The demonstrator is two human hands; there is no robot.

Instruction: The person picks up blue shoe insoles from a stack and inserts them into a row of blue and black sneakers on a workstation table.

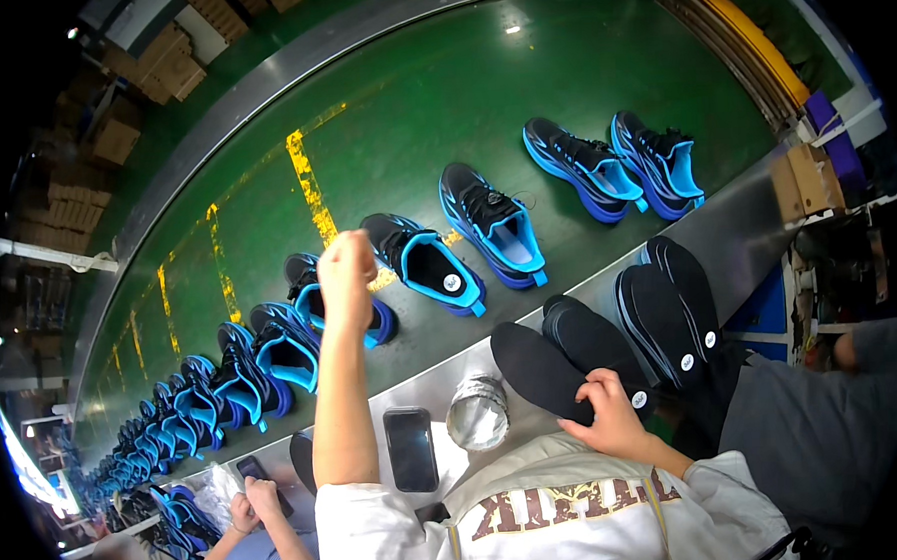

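Note:
My left hand (346,279) is raised in a fist over the row of shoes; what it holds, if anything, is hidden. Behind it, partly covered, stands a black and blue sneaker (304,270). Just right of the fist sits another sneaker (417,256) with a round white label on its insole. My right hand (615,418) grips the heel end of a black insole (534,364), thumb and fingers closed around it. Beside this lie more black insoles (596,334), some stacked, on the metal ledge. Round white labels mark several heels.
A green conveyor belt (402,132) carries a long line of sneakers (178,397) off to the left. On the ledge are a phone (411,450) and a foil-wrapped round container (477,415). At the left, another person's hands (253,501) hold a phone; a dark-clothed person (815,414) is at the right.

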